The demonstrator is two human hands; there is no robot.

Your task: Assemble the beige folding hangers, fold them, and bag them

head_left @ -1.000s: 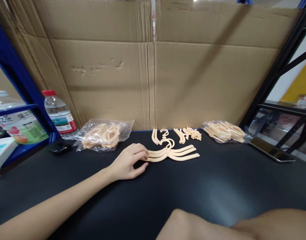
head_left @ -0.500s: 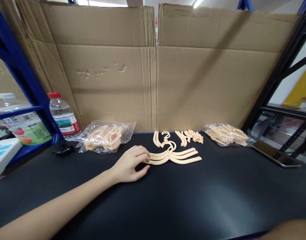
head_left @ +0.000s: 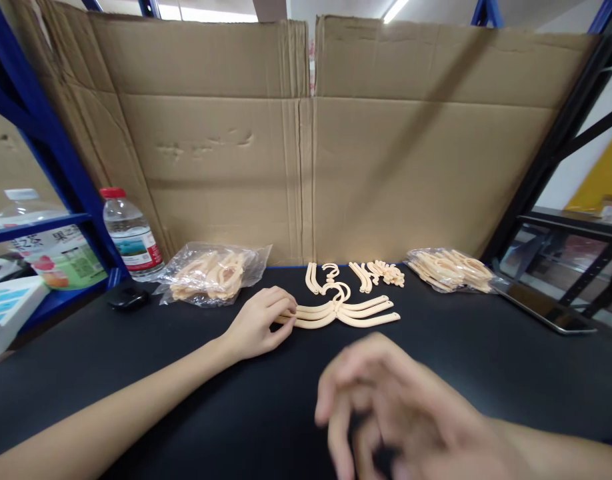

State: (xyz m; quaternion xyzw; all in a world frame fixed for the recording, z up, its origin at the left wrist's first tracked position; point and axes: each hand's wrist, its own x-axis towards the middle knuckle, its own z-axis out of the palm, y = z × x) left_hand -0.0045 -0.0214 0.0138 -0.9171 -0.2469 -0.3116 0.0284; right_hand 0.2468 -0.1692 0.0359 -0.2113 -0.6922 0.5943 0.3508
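Beige curved strips (head_left: 369, 322) at left hand (head_left: 260, 323)

A workshop or storeroom corner is suggested: the black tabletop (head_left: 211, 427) is backed by cardboard sheets (head_left: 211, 187), flanked on its left by blue metal shelving (head_left: 21, 87), on its right by a black metal rack (head_left: 576, 223), and a tube light (head_left: 396, 10) is seen high beyond it.

Left hand (head_left: 259, 325) outstretched, fingers (head_left: 277, 299) curled; blurred right hand (head_left: 396, 407) nearer the camera, fingers loosely bent.
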